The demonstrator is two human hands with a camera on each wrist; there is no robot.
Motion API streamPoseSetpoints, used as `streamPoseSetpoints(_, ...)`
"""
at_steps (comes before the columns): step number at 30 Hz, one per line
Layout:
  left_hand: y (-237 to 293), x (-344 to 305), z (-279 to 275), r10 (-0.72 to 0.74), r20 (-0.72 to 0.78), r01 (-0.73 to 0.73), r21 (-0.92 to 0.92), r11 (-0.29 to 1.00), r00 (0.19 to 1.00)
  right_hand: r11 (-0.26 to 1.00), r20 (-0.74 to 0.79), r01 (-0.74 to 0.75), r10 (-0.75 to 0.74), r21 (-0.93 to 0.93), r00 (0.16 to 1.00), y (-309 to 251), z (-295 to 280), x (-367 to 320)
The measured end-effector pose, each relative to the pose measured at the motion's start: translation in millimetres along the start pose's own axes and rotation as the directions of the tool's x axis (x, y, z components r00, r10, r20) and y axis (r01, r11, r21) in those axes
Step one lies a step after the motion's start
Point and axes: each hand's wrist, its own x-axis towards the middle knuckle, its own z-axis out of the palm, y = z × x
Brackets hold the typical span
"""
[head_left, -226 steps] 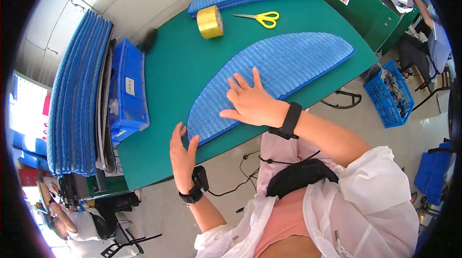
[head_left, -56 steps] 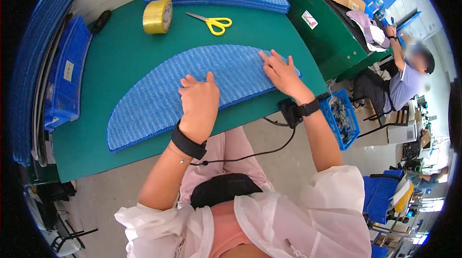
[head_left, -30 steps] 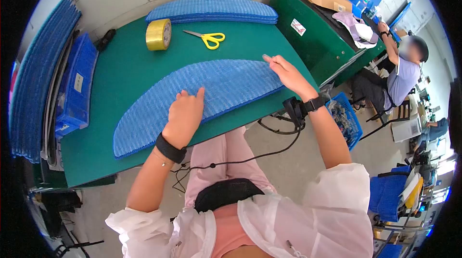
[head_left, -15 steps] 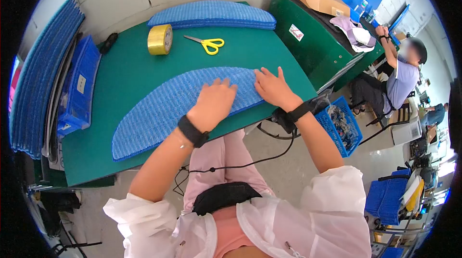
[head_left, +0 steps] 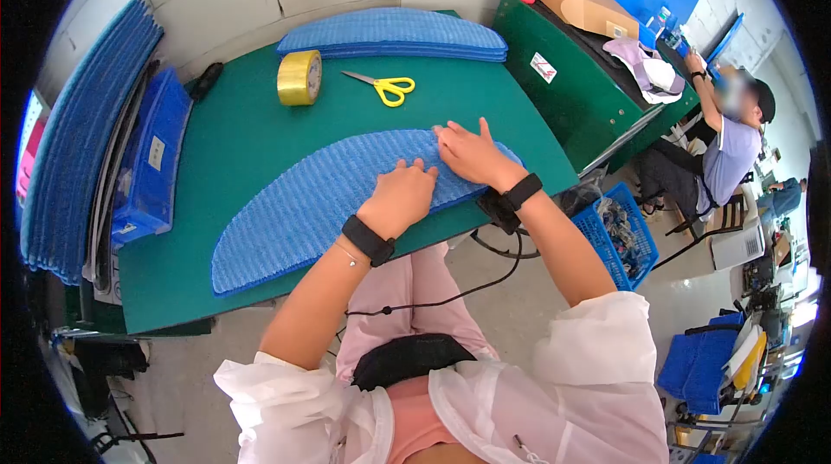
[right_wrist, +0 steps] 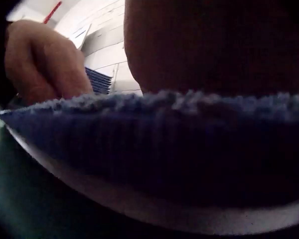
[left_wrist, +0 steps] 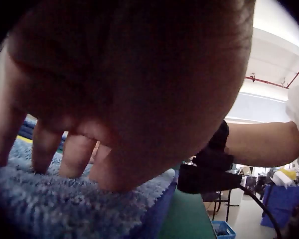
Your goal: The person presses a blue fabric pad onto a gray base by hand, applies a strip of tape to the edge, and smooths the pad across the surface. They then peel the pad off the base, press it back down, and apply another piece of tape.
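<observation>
A half-moon blue striped plush mat [head_left: 303, 196] lies on the green table, its straight edge along the front. My left hand [head_left: 400, 197] rests on its right half; in the left wrist view the fingers [left_wrist: 77, 154] reach straight down with their tips on the pile. Just right of it, my right hand [head_left: 472, 155] lies on the mat near its right end, fingertips by the curved edge. In the right wrist view that hand is a dark shape above the mat's thick edge [right_wrist: 154, 149], its fingers hidden. Neither hand grips anything.
Behind the mat are a yellow tape roll [head_left: 299, 79], yellow-handled scissors [head_left: 391, 89] and a stack of similar mats [head_left: 394, 35]. A blue bin [head_left: 154, 157] and upright mats [head_left: 82, 144] stand left. A blue basket [head_left: 616, 239] sits at the right; another person [head_left: 731, 148] sits beyond.
Earlier the hands were farther apart, the right one at the mat's right tip. Both have come close together on its right part. The head view has shifted slightly.
</observation>
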Motion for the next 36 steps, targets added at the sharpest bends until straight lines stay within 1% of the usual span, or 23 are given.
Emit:
streamPoseSetpoints(2,-3.3,2.8,1.5,-0.004,0.05,0.005,-0.024,1.0,0.999,0.998,-0.001,-0.004,0.004,-0.066,1.0,-4.3,-3.1,-2.2)
streamPoseSetpoints(4,-3.6,5.5,1.2,0.001,0.092,0.003,-0.046,0.999,0.996,0.995,0.122,-0.045,0.034,0.093,0.992,-4.3,-17.3,0.3)
streamPoseSetpoints(5,-3.9,6.0,1.2,-0.001,0.1,0.005,-0.04,0.999,0.995,0.995,0.121,-0.045,0.034,0.091,0.992,-6.0,-25.3,1.1)
streamPoseSetpoints(7,-4.9,5.4,1.7,-0.008,0.111,0.012,-0.034,0.999,0.994,0.961,0.07,-0.03,0.012,0.275,0.998,-11.5,-38.8,3.3)
streamPoseSetpoints(8,-3.9,3.7,1.1,-0.002,0.099,0.004,-0.02,1.0,0.995,0.961,0.073,-0.029,0.01,0.277,0.997,-14.9,-40.8,5.7)
streamPoseSetpoints(10,-1.5,-0.1,0.4,0.004,0.093,-0.004,-0.006,1.0,0.996,0.946,0.072,0.078,-0.106,0.316,0.992,-23.9,-39.8,11.6)
streamPoseSetpoints(11,-0.6,-2.1,-1.2,0.021,0.066,-0.021,-0.004,1.0,0.998,0.945,0.07,0.078,-0.106,0.319,0.992,-27.2,-31.9,14.0)
streamPoseSetpoints(13,-4.3,-2.0,-1.9,0.036,0.035,-0.036,0.004,0.999,0.999,0.983,0.108,0.039,-0.059,0.179,0.992,-30.4,-10.6,21.6)
streamPoseSetpoints(14,-6.7,-1.7,0.2,0.068,0.013,-0.068,0.0,0.998,0.998,0.987,0.092,0.084,-0.097,0.137,0.991,-28.4,-10.4,22.9)
streamPoseSetpoints(16,-9.3,-2.1,5.9,0.098,-0.007,-0.098,-0.006,0.995,0.995,0.986,0.076,0.086,-0.097,0.141,0.992,-26.9,-6.2,23.3)
streamPoseSetpoints(18,-8.3,2.0,3.3,0.069,0.08,-0.067,-0.032,0.997,0.994,0.987,0.053,0.081,-0.09,0.141,0.995,-29.1,-10.1,20.8)
streamPoseSetpoints(21,-6.0,-2.7,-4.5,0.062,0.055,-0.061,-0.034,0.998,0.997,0.976,0.131,0.053,-0.082,0.21,0.988,-30.8,-20.6,21.3)
streamPoseSetpoints(23,-9.0,-2.7,0.9,0.075,0.035,-0.074,-0.022,0.997,0.997,0.964,0.037,0.069,-0.081,0.256,0.996,-33.2,-28.0,21.6)
streamPoseSetpoints(24,-10.5,-2.8,4.2,0.095,0.018,-0.095,-0.012,0.995,0.995,0.963,0.037,0.078,-0.091,0.259,0.995,-36.9,-31.3,22.5)
streamPoseSetpoints(26,-9.5,-3.7,7.8,0.088,-0.01,-0.088,-0.004,0.996,0.996,0.926,-0.136,0.192,-0.155,0.324,0.978,-43.7,-37.6,22.9)
streamPoseSetpoints(27,-8.7,-4.7,7.3,0.091,-0.039,-0.091,-0.001,0.996,0.995,0.925,-0.138,0.198,-0.16,0.326,0.977,-45.8,-32.5,24.6)
streamPoseSetpoints(28,-9.8,-4.6,5.5,0.09,-0.039,-0.09,0.005,0.996,0.995,0.974,0.028,0.126,-0.133,0.189,0.991,-47.4,-22.7,27.9)
streamPoseSetpoints(29,-11.7,-2.7,1.8,0.059,0.033,-0.057,-0.077,0.995,0.998,0.997,0.186,0.073,-0.078,0.035,0.979,-47.0,-13.4,31.0)
streamPoseSetpoints(30,-13.2,-0.5,-3.3,0.034,0.106,-0.017,-0.156,0.988,0.994,0.985,0.043,0.122,-0.128,0.123,0.991,-45.7,-6.6,24.3)
streamPoseSetpoints(31,-17.6,-0.4,-8.8,0.031,0.1,-0.015,-0.153,0.988,0.995,0.985,0.04,0.128,-0.133,0.119,0.99,-41.8,-5.9,25.8)
streamPoseSetpoints(33,-32.3,-9.6,-23.8,0.111,0.142,-0.069,-0.271,0.96,0.984,0.979,-0.002,0.134,-0.136,0.156,0.991,-48.7,-11.3,21.6)
streamPoseSetpoints(35,-54.0,-10.9,-39.8,0.102,0.105,-0.069,-0.282,0.957,0.989,0.977,0.02,0.122,-0.127,0.175,0.992,-50.0,-28.3,29.0)
streamPoseSetpoints(36,-61.4,-11.7,-55.0,0.019,0.083,0.002,-0.25,0.968,0.996,0.926,-0.009,0.136,-0.142,0.352,0.99,-49.7,-33.0,35.2)
